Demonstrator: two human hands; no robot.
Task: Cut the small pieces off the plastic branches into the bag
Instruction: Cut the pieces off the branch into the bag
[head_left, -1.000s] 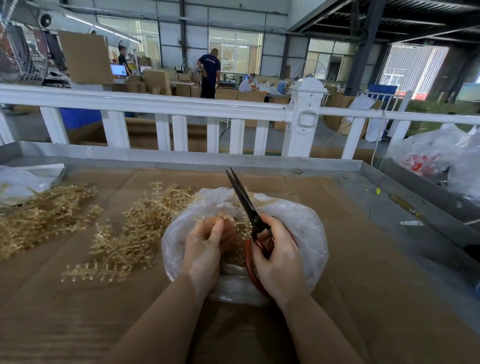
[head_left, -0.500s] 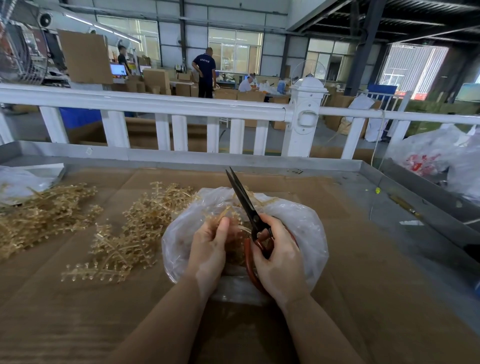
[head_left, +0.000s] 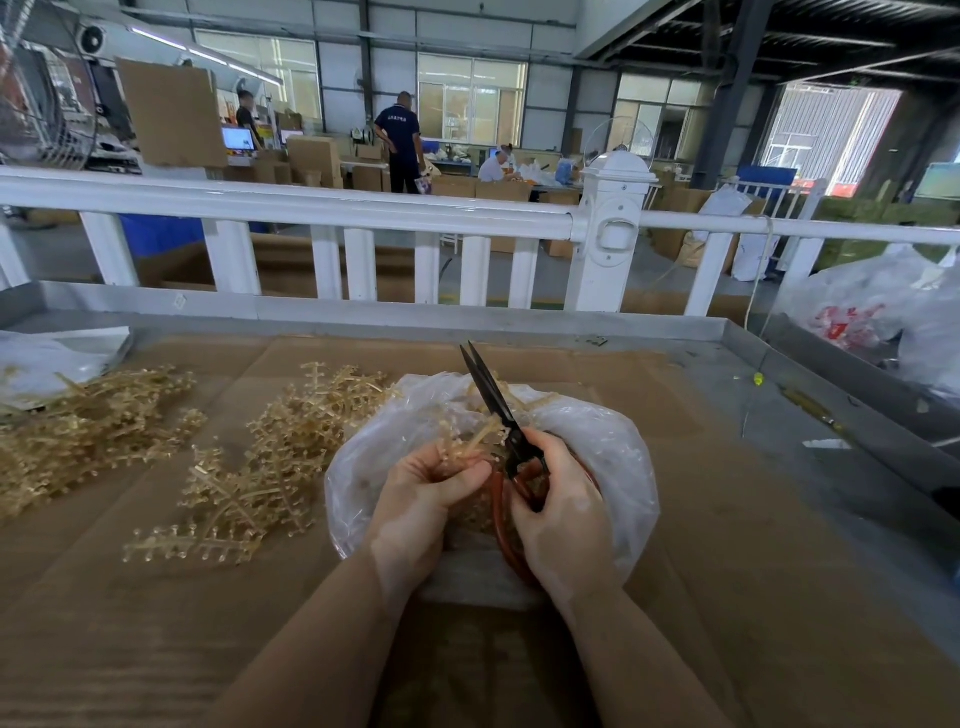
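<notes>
A clear plastic bag (head_left: 613, 452) lies open on the cardboard-covered table, with small tan pieces inside. Over its mouth my left hand (head_left: 421, 499) pinches a tan plastic branch (head_left: 472, 441). My right hand (head_left: 561, 509) grips the red handles of black-bladed scissors (head_left: 493, 400), whose nearly closed blades point up and away, just right of the branch. More tan branches (head_left: 275, 462) lie in a loose pile left of the bag.
A second heap of branches (head_left: 88, 431) and a plastic sheet (head_left: 47, 358) lie at the far left. A white railing (head_left: 322, 213) runs behind the table's metal rim (head_left: 737, 332). Filled plastic bags (head_left: 872, 312) sit at the right. People work far behind.
My left hand has lifted the branch a little higher out of the bag toward the scissor blades. My right hand and the scissors have barely moved.
</notes>
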